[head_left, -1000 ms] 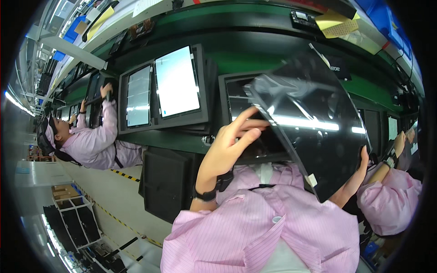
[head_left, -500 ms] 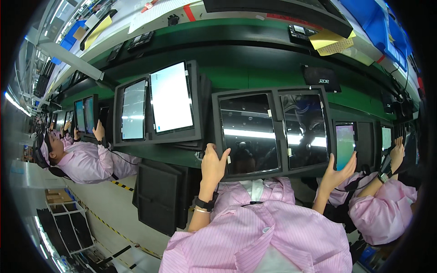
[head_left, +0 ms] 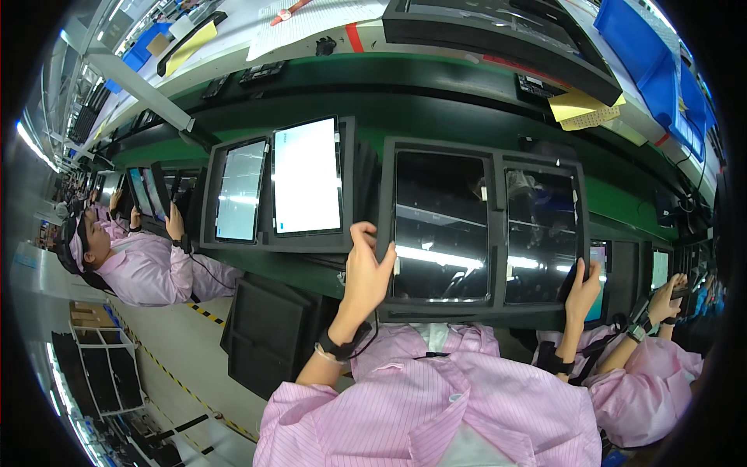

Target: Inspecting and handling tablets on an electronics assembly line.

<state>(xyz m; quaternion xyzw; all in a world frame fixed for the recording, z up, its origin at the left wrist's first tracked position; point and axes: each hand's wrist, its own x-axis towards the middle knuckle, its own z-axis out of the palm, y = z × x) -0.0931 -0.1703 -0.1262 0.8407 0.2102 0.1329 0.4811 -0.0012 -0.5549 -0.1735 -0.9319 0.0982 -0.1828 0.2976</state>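
A black foam tray [head_left: 498, 257] stands before me, its near edge close to my chest. Two dark glossy display panels lie in it, a wider left panel [head_left: 440, 218] and a narrower right panel [head_left: 542, 233], both mirroring the ceiling lights. My left hand [head_left: 367, 272] grips the tray's left side, thumb along the edge and fingers curled. On the opposite side my right hand [head_left: 582, 292] is closed round the right edge near its lower corner. Just left is another black tray [head_left: 299, 244] with a lit white screen [head_left: 307, 179] and a dimmer grey screen [head_left: 239, 191].
Stacked black trays [head_left: 268, 327] stand low at left. A co-worker's pink sleeve [head_left: 152, 272] is far left; another person's hand [head_left: 665, 300] is at right. Beyond the green bench, a shelf bears a dark tray [head_left: 498, 35], yellow notes [head_left: 583, 113] and a blue bin [head_left: 642, 50].
My right hand has closed onto the tray's right edge; before, its fingers were spread beside it. The tray appears shifted rightward in view, and the whole view has moved too.
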